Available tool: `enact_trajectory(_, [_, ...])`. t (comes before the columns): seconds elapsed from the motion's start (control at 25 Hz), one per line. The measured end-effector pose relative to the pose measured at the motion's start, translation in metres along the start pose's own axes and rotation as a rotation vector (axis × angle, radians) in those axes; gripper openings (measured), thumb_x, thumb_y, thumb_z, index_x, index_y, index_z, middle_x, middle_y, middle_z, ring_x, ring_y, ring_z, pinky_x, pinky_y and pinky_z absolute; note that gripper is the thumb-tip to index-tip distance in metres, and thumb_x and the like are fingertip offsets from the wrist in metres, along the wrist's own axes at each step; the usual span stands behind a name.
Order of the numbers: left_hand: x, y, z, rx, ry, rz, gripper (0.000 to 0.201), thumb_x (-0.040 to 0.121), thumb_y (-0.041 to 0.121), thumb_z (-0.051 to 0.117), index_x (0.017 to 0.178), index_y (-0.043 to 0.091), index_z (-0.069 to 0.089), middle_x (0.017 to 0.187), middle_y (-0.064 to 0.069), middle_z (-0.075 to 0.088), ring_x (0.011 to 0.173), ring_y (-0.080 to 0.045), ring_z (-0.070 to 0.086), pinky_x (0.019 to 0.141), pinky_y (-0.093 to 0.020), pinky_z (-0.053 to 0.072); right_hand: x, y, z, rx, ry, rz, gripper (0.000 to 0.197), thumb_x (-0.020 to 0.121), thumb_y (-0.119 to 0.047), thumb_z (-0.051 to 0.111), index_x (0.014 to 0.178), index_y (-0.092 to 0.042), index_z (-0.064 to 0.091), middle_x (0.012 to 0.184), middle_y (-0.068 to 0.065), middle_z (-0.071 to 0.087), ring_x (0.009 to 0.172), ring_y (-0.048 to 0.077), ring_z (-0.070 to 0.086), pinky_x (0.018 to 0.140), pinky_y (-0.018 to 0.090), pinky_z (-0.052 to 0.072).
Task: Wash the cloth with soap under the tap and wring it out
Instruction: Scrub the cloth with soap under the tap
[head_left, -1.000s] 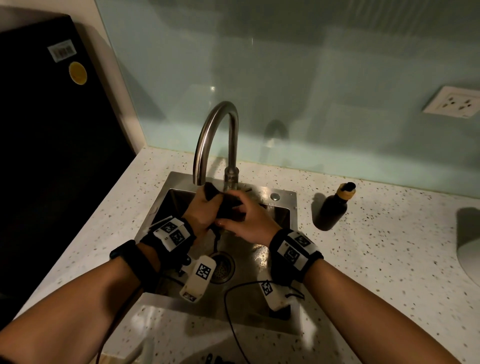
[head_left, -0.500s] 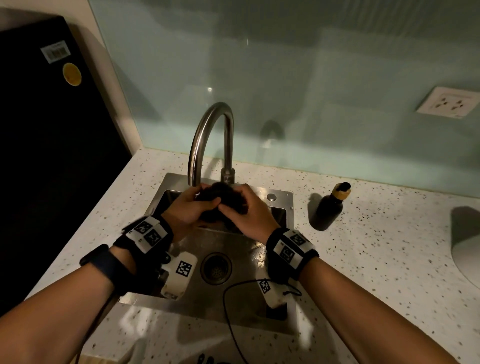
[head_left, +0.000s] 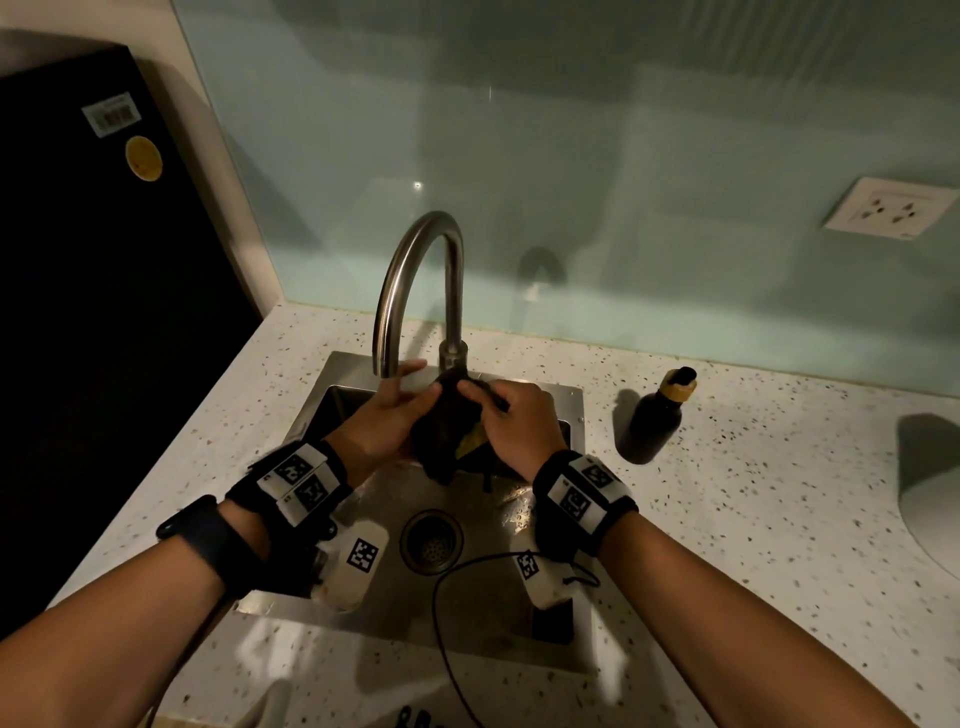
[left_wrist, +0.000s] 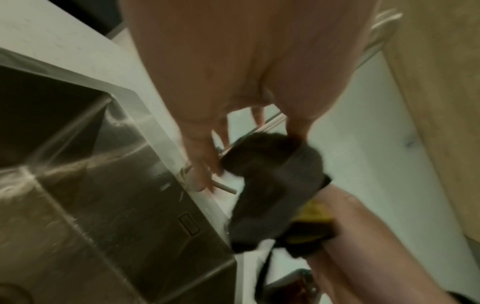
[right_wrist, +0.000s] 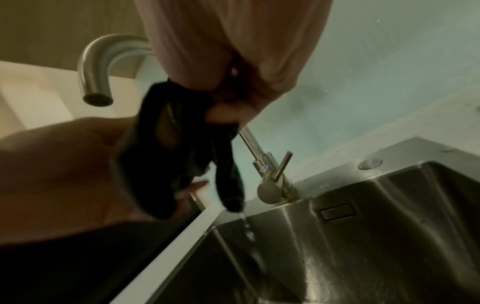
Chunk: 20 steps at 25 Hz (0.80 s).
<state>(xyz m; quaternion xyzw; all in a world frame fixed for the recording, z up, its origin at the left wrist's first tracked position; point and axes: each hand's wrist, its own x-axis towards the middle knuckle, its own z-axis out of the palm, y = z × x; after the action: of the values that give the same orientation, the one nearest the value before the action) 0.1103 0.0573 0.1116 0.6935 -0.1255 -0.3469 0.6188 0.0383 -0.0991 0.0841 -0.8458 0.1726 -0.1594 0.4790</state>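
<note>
Two hands meet over the back half of the sink (head_left: 519, 618), with a dark cloth (head_left: 445, 431) bunched between them. The right hand (head_left: 519, 426) has its fingers and thumb curled round the upper part of the cloth, pinching it at the top; the right wrist view shows this clamp clearly, with the rest of the cloth hanging down below the fist in a twisted tail. Water drips from the lowest tip of that tail into the basin. A yellow patch (head_left: 470, 441) on the cloth shows just below the right hand's grip, on the side nearer the wrist.

The left hand (head_left: 387, 418) lies against the other side of the cloth, fingers fairly straight and spread, the palm pressing the fabric rather than wrapping it; its fingertips reach past the cloth toward the mouth of the tap (head_left: 415, 270). The left wrist view is blurred, so finer detail of that hold cannot be told.

The cloth sits beside the tap's spout opening and in front of its base, above the drain (head_left: 431, 540), not touching the basin floor. A dark bottle (head_left: 657, 421) stands on the speckled counter (head_left: 753, 519), well off to the right of the grip.
</note>
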Motion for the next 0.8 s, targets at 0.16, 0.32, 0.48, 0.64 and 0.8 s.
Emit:
enact_trajectory(0.16, [0.000,0.002,-0.011,0.266,-0.009,0.168,0.029,0.094,0.010,0.057,0.116,0.028,0.060,0.107,0.002,0.066,0.096,-0.015,0.068,0.082,-0.038,0.061,-0.005,0.002,-0.003,0.230,-0.252,0.088,0.027,0.096,-0.026,0.061,0.122,-0.023,0.064,0.110,-0.004,0.069,0.102,0.013,0.065,0.084,0.022,0.051])
enact_trajectory(0.32, [0.002,0.003,-0.001,0.349,0.134,0.184,0.012,0.093,0.017,0.062,0.090,0.028,0.060,0.091,0.002,0.070,0.086,-0.015,0.070,0.069,-0.022,0.059,-0.013,-0.007,0.001,0.215,-0.334,0.035,0.055,0.083,-0.025,0.077,0.132,-0.030,0.052,0.125,-0.006,0.062,0.116,0.010,0.060,0.098,0.031,0.052])
enact_trajectory(0.48, [0.002,0.010,0.007,0.076,0.115,0.013,0.020,0.099,0.024,0.053,0.114,0.016,0.062,0.111,-0.014,0.068,0.093,-0.020,0.067,0.089,-0.040,0.056,-0.013,-0.013,0.005,-0.015,-0.161,-0.046,0.025,0.095,-0.033,0.061,0.113,-0.015,0.065,0.101,0.002,0.071,0.090,0.012,0.065,0.081,0.021,0.051])
enact_trajectory(0.64, [-0.006,0.020,0.013,-0.129,-0.016,-0.070,0.029,0.101,0.023,0.043,0.129,0.021,0.052,0.113,-0.012,0.063,0.095,-0.025,0.064,0.078,-0.045,0.058,-0.013,-0.019,0.004,-0.185,-0.114,-0.094,0.025,0.100,-0.029,0.053,0.107,-0.009,0.065,0.086,-0.007,0.059,0.079,0.011,0.056,0.072,0.016,0.040])
enact_trajectory(0.8, [-0.006,0.016,0.005,-0.335,-0.124,-0.144,0.036,0.097,0.041,0.047,0.118,0.019,0.066,0.114,-0.013,0.071,0.108,-0.033,0.066,0.095,-0.056,0.051,-0.005,-0.010,0.008,-0.199,-0.340,0.021,0.054,0.092,-0.047,0.057,0.141,-0.029,0.040,0.137,0.004,0.041,0.128,0.027,0.045,0.108,0.038,0.041])
